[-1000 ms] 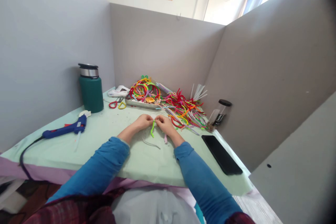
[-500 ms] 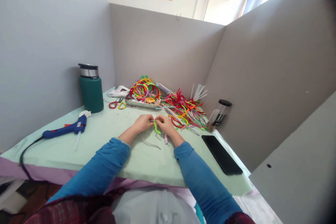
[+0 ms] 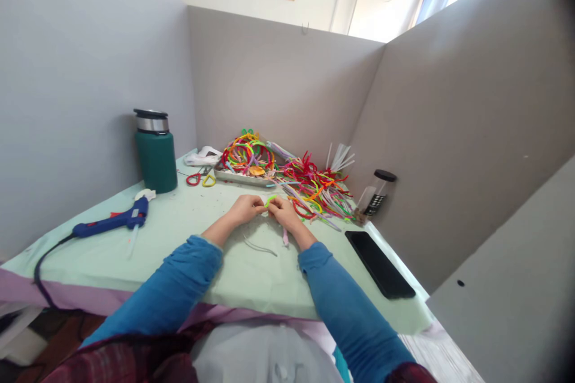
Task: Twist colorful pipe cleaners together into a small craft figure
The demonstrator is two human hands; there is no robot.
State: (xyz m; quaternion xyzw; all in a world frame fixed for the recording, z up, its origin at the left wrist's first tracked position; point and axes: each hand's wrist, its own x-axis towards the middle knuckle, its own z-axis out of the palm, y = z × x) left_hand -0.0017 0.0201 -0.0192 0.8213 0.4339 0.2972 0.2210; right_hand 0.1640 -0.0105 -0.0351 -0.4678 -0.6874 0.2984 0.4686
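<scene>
A bright green pipe cleaner [image 3: 270, 200] curves up between my two hands over the table. My left hand [image 3: 245, 209] is closed, its thumb and fingertips pinching one end. Opposite it, my right hand [image 3: 284, 213] pinches the other end, fingertips almost touching those of the left. Thin grey strands [image 3: 260, 248] lie on the tabletop just below my hands. A small pink piece [image 3: 286, 238] rests beside my right wrist.
Behind my hands stand a tray [image 3: 242, 179] of colourful pipe-cleaner shapes and a loose pile of pipe cleaners [image 3: 321, 185]. On the left are a blue glue gun [image 3: 112, 220] and a green bottle [image 3: 156, 158]. A black phone [image 3: 380, 264] lies right, near a clear jar [image 3: 376, 194].
The green pipe cleaner hung down below my fingers before; now it arches above them. Both hands have stayed nearly in place, with the fingers slightly shifted.
</scene>
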